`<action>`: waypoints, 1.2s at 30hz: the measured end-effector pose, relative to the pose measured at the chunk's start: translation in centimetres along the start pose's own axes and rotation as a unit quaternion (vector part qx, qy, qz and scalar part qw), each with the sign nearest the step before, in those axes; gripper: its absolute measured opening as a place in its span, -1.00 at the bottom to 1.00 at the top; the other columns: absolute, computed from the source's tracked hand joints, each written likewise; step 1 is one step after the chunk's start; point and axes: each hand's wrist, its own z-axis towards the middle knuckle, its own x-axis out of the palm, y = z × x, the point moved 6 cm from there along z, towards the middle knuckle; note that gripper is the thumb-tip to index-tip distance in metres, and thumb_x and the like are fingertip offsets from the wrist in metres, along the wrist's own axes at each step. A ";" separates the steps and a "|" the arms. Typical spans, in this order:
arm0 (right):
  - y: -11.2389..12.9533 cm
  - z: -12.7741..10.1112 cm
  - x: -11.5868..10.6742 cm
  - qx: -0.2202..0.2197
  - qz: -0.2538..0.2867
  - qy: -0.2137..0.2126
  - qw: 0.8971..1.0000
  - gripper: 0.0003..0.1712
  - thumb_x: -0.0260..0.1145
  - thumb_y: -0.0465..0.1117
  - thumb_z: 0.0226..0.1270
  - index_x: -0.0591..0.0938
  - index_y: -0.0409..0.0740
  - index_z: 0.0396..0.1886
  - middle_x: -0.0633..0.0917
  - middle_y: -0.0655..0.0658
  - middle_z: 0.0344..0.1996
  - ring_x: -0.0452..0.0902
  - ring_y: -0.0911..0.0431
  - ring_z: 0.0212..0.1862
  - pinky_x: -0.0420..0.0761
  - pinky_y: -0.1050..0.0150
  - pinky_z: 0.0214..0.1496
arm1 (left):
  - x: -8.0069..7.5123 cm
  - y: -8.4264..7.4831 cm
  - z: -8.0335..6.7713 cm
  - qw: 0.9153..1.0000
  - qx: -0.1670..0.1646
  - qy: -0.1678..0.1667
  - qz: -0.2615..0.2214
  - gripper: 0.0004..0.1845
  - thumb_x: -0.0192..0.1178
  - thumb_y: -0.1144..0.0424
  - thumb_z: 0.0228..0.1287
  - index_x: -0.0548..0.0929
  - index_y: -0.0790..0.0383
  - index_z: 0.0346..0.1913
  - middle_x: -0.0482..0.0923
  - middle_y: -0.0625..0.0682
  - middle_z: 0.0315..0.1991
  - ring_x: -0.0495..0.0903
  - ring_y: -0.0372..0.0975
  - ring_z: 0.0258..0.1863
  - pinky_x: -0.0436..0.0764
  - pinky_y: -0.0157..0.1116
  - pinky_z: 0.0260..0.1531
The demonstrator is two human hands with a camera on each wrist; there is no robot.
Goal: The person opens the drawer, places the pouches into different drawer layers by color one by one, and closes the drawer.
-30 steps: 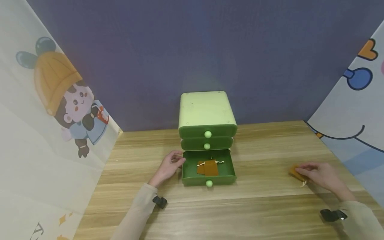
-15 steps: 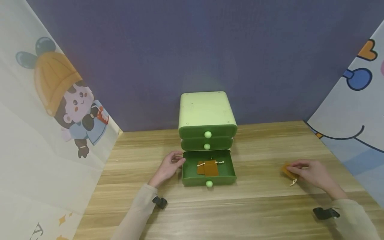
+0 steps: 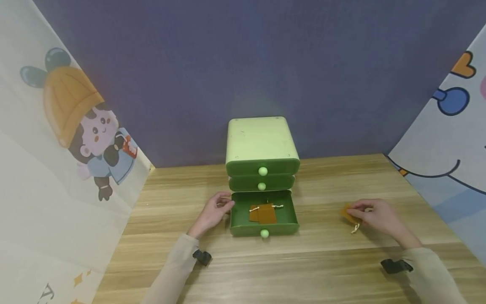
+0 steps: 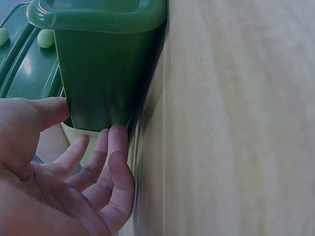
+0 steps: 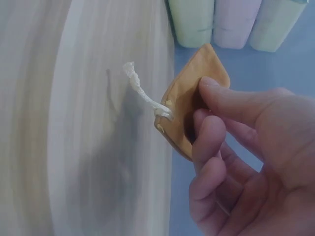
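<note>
Right hand point(image 3: 373, 215): pinches brown drawstring pouch point(image 3: 348, 212) between thumb and fingers, just above the counter point(image 3: 334, 261), toward its right edge; white cord point(image 5: 142, 93) dangling. Left hand point(image 3: 212, 213): fingers relaxed, resting against left wall of open bottom drawer point(image 3: 264, 212). Drawer holds two brown pouches point(image 3: 263, 213). Green three-drawer cabinet point(image 3: 262, 145): mid-counter, near back edge.

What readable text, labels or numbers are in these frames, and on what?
None legible on the green drawer unit, the brown pouch or the wooden table.
Left cartoon panel: a partial dark letter-like mark at the bottom edge, cut off, unreadable.
</note>
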 end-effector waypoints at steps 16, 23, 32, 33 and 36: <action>3.6 1.1 2.8 -0.020 0.037 0.032 0.999 -0.72 0.53 -0.04 0.40 0.84 -0.15 -0.09 0.81 -0.02 -0.30 0.62 0.22 -0.45 0.66 0.32 -0.47 | 0.0 0.1 -0.1 1.000 -0.003 0.005 0.013 -0.53 0.27 0.23 0.55 0.51 0.36 0.38 0.65 0.34 0.21 0.64 0.23 0.27 0.65 0.12 0.32; 5.7 1.6 3.2 -0.039 0.025 0.027 0.999 -0.80 0.54 -0.05 0.38 0.86 -0.06 -0.14 0.79 0.04 -0.34 0.51 0.25 -0.47 0.55 0.34 -0.51 | 0.0 -0.2 -0.1 1.000 0.004 0.003 0.002 -0.53 0.28 0.25 0.53 0.52 0.38 0.37 0.66 0.36 0.18 0.67 0.23 0.22 0.73 0.08 0.22; 8.2 1.9 3.4 -0.055 0.039 0.038 0.997 -0.85 0.54 -0.08 0.37 0.87 -0.01 -0.17 0.79 0.05 -0.34 0.48 0.24 -0.46 0.51 0.34 -0.50 | 0.0 -0.1 0.2 1.000 -0.001 0.000 0.005 -0.54 0.26 0.27 0.55 0.51 0.39 0.37 0.66 0.36 0.18 0.68 0.21 0.21 0.72 0.04 0.23; 8.5 2.0 3.4 -0.059 0.037 0.036 0.997 -0.86 0.55 -0.08 0.36 0.87 0.00 -0.18 0.79 0.06 -0.35 0.48 0.24 -0.46 0.50 0.34 -0.49 | 0.0 -0.1 0.3 1.000 -0.002 0.000 0.003 -0.54 0.26 0.28 0.54 0.51 0.40 0.37 0.66 0.36 0.18 0.68 0.21 0.21 0.73 0.04 0.23; 9.1 2.1 3.6 -0.070 0.039 0.036 0.996 -0.89 0.54 -0.08 0.37 0.87 0.02 -0.20 0.78 0.07 -0.36 0.46 0.25 -0.46 0.48 0.35 -0.50 | 0.1 0.0 0.3 1.000 -0.004 0.000 0.003 -0.54 0.26 0.29 0.54 0.51 0.40 0.37 0.66 0.36 0.18 0.68 0.21 0.21 0.73 0.03 0.23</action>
